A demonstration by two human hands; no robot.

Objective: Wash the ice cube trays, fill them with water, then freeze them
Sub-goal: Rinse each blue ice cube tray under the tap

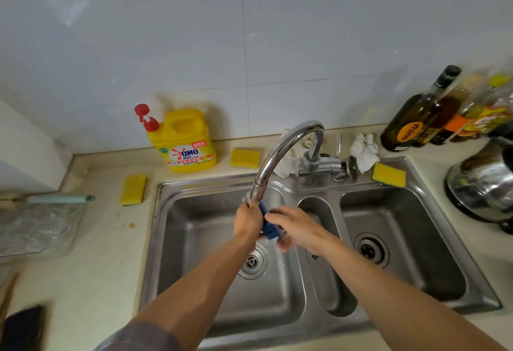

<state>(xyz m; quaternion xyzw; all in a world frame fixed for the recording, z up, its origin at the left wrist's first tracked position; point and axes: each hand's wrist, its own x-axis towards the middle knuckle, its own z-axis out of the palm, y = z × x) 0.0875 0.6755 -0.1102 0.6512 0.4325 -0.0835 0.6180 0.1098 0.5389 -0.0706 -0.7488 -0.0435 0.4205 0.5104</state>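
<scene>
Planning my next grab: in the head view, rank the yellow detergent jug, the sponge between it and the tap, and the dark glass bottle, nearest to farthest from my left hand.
1. Sponge, straight behind the left hand.
2. Detergent jug, back left.
3. Dark bottle, far right.

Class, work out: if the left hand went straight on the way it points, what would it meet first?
Probably the tap spout, just beyond the left hand and its knuckles, though depth is unclear.
</scene>
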